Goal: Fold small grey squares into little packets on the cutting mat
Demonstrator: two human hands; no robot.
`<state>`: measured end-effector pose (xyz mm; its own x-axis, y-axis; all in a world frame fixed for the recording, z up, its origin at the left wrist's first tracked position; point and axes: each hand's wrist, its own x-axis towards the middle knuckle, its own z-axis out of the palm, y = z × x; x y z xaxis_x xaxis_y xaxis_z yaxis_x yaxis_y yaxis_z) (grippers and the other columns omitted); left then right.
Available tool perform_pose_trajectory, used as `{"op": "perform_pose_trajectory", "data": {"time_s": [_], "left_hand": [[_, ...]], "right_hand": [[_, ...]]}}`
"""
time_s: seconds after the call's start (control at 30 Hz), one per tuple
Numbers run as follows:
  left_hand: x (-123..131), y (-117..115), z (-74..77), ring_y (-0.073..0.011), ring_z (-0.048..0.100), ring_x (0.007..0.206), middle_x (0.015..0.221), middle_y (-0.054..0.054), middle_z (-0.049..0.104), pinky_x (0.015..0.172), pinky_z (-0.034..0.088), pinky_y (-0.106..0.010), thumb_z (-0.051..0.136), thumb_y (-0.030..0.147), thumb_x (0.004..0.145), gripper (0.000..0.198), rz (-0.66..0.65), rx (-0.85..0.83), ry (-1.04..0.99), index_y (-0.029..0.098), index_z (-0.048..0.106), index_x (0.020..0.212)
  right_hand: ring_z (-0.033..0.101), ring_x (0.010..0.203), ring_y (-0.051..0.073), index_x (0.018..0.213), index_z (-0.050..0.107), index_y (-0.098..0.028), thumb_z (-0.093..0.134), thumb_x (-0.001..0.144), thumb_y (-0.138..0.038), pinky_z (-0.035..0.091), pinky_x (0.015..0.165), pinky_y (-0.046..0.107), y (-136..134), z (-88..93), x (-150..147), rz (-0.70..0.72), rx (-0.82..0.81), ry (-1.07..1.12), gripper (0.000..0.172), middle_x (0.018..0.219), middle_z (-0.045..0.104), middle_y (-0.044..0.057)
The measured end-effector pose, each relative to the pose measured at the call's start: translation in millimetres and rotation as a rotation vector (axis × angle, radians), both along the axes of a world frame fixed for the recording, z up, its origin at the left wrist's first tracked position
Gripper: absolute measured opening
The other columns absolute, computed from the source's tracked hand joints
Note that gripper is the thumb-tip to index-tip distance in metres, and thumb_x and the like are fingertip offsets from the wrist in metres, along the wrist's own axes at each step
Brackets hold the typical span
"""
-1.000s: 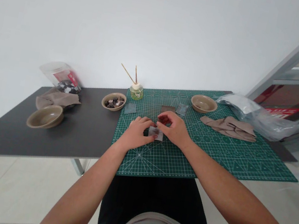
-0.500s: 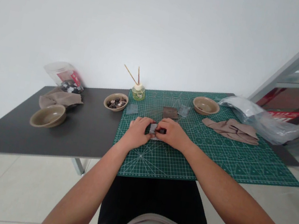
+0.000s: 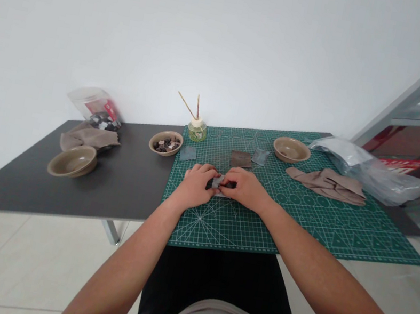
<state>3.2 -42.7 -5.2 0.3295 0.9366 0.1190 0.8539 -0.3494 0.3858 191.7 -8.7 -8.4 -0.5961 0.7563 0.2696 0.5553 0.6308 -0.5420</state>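
Observation:
Over the green cutting mat, my left hand and my right hand are close together with fingers pinched. Between their fingertips is a small grey-and-black piece; its exact kind is too small to make out. A pale flat edge shows beneath it, mostly covered by my hands. Just beyond my fingers lie a brown square piece and a grey square. Another grey square rests at the mat's left side.
A tan bowl of small dark and light pieces stands left of a reed diffuser. Another bowl, a brown cloth and a plastic bag are right. Farther left are a bowl, cloth and bag.
The view has shifted slightly, so everything sits a little farther right. The grey part between my fingertips looks more tilted. Both hands keep their pinch in the same place on the mat.

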Motion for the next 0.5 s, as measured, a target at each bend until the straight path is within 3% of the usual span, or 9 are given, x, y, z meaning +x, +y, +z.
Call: {"op": "perform_pose_trajectory", "data": {"time_s": [0.17,0.37,0.5], "left_hand": [[-0.9,-0.5,-1.2,-0.0277,0.048,0.12,0.134,-0.005,0.052,0.1,0.04,-0.047,0.066,0.035,0.081,0.039,0.004,0.01,-0.006,0.027,0.061,0.118],[-1.4,1.9,-3.2,-0.027,0.049,0.117,0.129,-0.005,0.054,0.099,0.041,-0.046,0.066,0.033,0.08,0.038,0.018,0.004,0.009,0.027,0.061,0.117],[-2.2,0.8,-3.4,-0.0268,0.049,0.117,0.127,-0.006,0.054,0.1,0.041,-0.046,0.065,0.034,0.08,0.037,0.014,0.015,0.004,0.027,0.062,0.116]], "right_hand": [[0.054,0.08,0.017,0.071,0.068,-0.019,0.072,0.081,-0.022,0.038,0.073,0.03,3.5,-4.7,0.3,-0.094,0.036,-0.023,0.011,0.077,0.059,0.002],[0.055,0.087,0.019,0.076,0.069,-0.019,0.072,0.081,-0.022,0.04,0.079,0.031,3.3,-3.6,-2.3,0.037,0.052,-0.031,0.007,0.084,0.064,0.003],[0.053,0.084,0.018,0.072,0.065,-0.019,0.073,0.078,-0.018,0.04,0.077,0.031,1.1,-3.5,0.3,0.004,0.072,-0.033,0.01,0.081,0.06,0.002]]}}
